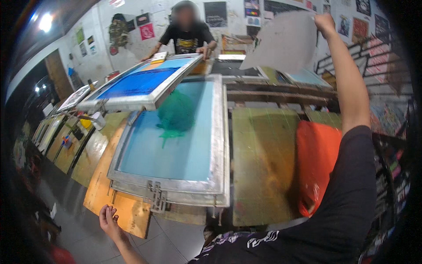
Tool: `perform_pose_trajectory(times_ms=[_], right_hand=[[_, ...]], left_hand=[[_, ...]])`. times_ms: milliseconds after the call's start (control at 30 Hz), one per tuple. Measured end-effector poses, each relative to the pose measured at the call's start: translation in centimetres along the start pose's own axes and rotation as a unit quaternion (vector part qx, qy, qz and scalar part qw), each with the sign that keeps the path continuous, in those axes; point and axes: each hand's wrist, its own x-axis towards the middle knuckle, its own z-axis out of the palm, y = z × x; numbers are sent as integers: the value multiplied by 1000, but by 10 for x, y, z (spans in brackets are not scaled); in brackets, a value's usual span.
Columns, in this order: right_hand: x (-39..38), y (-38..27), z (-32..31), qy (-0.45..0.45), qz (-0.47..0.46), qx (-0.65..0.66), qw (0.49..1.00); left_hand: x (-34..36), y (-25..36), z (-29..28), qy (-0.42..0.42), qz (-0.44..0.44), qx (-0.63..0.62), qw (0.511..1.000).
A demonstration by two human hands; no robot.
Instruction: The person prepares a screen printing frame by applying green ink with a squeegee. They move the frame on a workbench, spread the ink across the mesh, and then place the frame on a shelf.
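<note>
Posters and prints cover the white back wall (pixel 132 39) of a screen-printing workshop, and a long row of wooden printing boards (pixel 263 167) runs across the middle of the view. High on the right, the right hand (pixel 324 23) is raised at arm's length, its fingers pinched shut on the top corner of a grey sheet (pixel 285 42), which hangs down and to the left of the grip, tilted and clear of the boards. Well below that grip, an orange cloth (pixel 317 167) lies on a board beside the person's black sleeve. The left hand (pixel 108 220) hangs low at the near edge, holding nothing, fingers loosely curled; just to its right is the corner of a bare orange-brown board (pixel 118 207), and I cannot tell whether the two touch. Above and to the right of that hand, a metal-framed screen (pixel 176 136) with pale blue mesh lies flat, a smear of green ink (pixel 176 115) at its far end and a metal hinge clamp (pixel 156 197) on its near rail. Beyond it a second screen (pixel 140 81) with deep blue mesh is tilted up, and a person in a black shirt (pixel 187 37) stands at its far end with both hands near the frame.
</note>
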Motion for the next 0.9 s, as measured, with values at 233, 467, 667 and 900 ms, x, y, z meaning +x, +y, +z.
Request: perform_pose_trajectory(times_ms=[233,467,667,900], right_hand=[[-24,-27,-127,-35,2,-6,999],[-113,-35,-317,41,15,-30,999],[-241,-83,-475,49,44,-192,979],[-403,-119,-654,35,196,-418,886]], left_hand=[[-110,17,53,-146,57,6,988],[-202,26,105,-556,1,-82,827],[-303,6,125,-734,-137,-131,653],[-419,-14,28,-853,-237,-74,459]])
